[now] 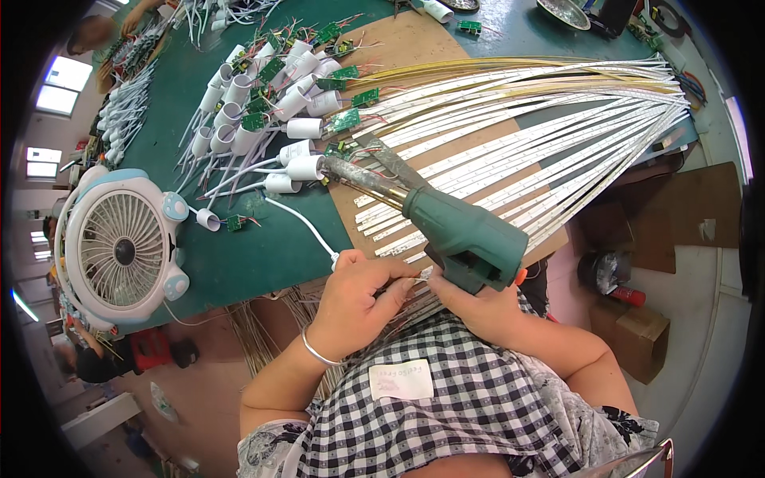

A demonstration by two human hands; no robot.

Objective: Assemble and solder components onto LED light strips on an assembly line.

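My right hand (486, 311) is closed around the green soldering gun (470, 235), whose metal tip points up and left toward the heap of white sockets. Its handle is mostly hidden by my fingers. My left hand (362, 299), with a bangle on the wrist, pinches a thin wire (420, 279) in front of my right fingertips. What the wire joins to is too small to tell. A white cable (307, 219) runs from beside my left hand back toward the sockets. Long white LED strips (478, 171) fan out beneath and beyond the gun.
White cylindrical sockets (295, 102) with cables and green circuit boards (345, 120) lie heaped on the green table (295, 251). The strips rest on a brown board (406, 36). A white and blue fan (123, 251) stands at left. Another person (131, 24) sits at far left.
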